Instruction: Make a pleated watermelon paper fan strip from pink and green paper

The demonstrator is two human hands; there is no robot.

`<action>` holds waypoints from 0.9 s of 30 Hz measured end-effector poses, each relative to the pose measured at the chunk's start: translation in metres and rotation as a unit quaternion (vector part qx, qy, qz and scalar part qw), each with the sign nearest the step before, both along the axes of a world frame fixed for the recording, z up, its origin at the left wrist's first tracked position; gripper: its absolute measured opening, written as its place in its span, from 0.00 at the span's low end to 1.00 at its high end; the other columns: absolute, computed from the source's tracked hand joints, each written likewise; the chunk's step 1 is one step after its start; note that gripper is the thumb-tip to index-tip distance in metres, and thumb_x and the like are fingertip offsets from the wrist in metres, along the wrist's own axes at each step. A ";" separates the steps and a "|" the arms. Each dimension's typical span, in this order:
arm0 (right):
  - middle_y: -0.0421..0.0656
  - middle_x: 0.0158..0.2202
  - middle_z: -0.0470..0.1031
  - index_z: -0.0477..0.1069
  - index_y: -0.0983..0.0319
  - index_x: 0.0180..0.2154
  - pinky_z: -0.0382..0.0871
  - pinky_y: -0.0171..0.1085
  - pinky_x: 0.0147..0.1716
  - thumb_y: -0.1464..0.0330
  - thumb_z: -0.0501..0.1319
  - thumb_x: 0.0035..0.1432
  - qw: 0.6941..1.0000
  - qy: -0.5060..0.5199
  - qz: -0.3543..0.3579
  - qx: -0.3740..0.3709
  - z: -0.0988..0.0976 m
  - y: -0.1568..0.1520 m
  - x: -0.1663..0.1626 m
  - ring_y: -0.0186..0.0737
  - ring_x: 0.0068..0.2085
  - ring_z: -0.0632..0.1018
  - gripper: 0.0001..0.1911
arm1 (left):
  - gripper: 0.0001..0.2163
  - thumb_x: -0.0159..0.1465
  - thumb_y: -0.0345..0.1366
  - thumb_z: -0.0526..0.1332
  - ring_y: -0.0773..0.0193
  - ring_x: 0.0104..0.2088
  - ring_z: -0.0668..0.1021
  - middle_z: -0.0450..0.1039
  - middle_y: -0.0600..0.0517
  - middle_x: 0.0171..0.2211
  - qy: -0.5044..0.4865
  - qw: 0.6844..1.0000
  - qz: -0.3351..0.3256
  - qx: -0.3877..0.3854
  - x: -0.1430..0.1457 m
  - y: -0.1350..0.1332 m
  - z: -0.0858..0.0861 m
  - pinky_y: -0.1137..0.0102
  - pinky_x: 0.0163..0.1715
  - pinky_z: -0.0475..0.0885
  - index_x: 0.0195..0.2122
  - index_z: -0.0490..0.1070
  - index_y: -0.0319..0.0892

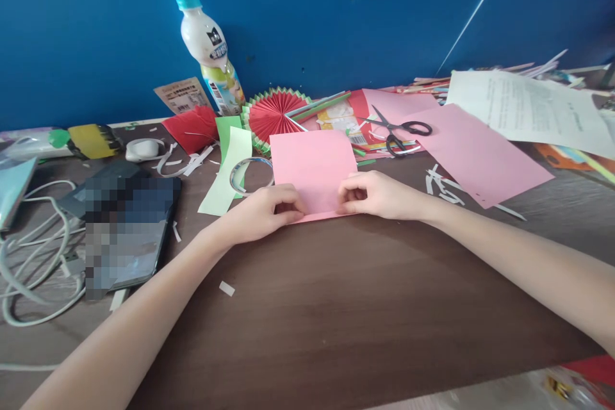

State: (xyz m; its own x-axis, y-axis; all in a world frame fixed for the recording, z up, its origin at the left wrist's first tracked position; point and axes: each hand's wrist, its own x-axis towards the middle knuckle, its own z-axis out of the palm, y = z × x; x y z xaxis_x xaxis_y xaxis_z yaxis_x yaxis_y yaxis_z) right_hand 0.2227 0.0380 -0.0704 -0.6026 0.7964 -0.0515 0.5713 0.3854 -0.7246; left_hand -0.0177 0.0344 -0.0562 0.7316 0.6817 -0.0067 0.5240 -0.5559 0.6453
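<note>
Two grips, left hand (pixel 281 208) and right hand (pixel 372 195), pinch the narrow near-edge fold of a pink rectangular paper sheet (pixel 312 163) on the dark-brown wood-grain worktop (pixel 346 307). Likely best: level the strip, then crease outward evenly.

From here I see a turquoise-capped bottle (pixel 205 38) before a blue wall (pixel 336 19), a dark phone (pixel 144 230) beside a looped white cable (pixel 73 265), and a printed sheet (pixel 528 109).
</note>
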 end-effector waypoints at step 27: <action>0.37 0.23 0.66 0.71 0.63 0.27 0.56 0.31 0.24 0.63 0.63 0.50 1.000 0.014 0.019 0.020 -0.003 0.002 0.001 0.30 0.24 0.63 0.09 | 0.16 0.62 0.27 0.54 0.68 0.36 0.69 0.67 0.52 0.33 0.024 0.998 -0.044 0.043 -0.002 -0.001 -0.006 0.73 0.40 0.67 0.45 0.74 0.52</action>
